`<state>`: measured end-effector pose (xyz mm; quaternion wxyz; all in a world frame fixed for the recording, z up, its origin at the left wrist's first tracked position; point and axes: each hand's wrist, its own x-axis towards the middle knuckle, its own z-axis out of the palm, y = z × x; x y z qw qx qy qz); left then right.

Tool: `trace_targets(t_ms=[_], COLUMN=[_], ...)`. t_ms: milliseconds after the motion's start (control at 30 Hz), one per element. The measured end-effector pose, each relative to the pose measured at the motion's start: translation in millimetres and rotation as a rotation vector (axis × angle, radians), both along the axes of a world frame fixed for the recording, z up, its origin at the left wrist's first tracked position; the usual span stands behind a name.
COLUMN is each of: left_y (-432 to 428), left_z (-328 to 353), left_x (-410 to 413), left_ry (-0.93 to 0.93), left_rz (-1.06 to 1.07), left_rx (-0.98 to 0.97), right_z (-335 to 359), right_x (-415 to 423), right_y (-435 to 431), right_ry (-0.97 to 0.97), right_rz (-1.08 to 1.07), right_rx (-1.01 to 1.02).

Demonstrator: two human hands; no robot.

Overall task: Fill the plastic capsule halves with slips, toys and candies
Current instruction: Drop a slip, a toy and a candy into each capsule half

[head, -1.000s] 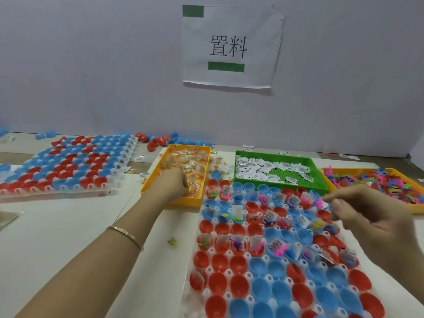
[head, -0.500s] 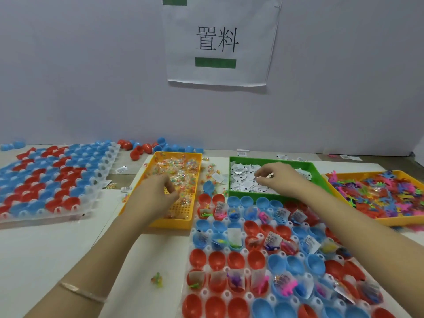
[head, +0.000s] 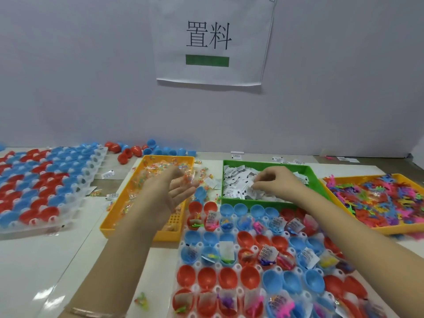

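Red and blue plastic capsule halves (head: 227,277) stand mouth-up, long axes roughly upright, in a clear blister tray (head: 239,291) on the near desk (head: 34,260). The right hand (head: 277,182) has its grip pinching white paper slips (head: 236,182) in the green tray (head: 231,200). The left hand (head: 176,191), grip released and palm facing right, hovers over the yellow candy tray (head: 110,223).

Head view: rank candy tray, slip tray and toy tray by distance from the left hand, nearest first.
1. Yellow candy tray: directly beneath the left hand, which is over its right side.
2. Green slip tray: next tray to the right, where the right hand pinches slips.
3. Toy tray: far right, beyond the green one.
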<state>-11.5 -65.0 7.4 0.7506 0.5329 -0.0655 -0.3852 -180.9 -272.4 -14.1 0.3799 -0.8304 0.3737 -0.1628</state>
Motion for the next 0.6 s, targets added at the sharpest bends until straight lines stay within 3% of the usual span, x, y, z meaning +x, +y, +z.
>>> trace_targets(t_ms=[133,433,600], left_y=[0,-1,4], left_z=[0,5,15], left_x=[-20,-59,-70], left_ry=[-0.023,-0.078,-0.067], left_rz=[-0.125,-0.079,-0.137], left_rx=[-0.088,-0.211,-0.178], right_z=[5,15,41], right_x=[-10,-41,-47], right_y=[2,16,50], right_ry=[-0.088,-0.289,-0.589], right_rz=[-0.117,-0.244,-0.122], right_rx=[0.109,0.169,0.467])
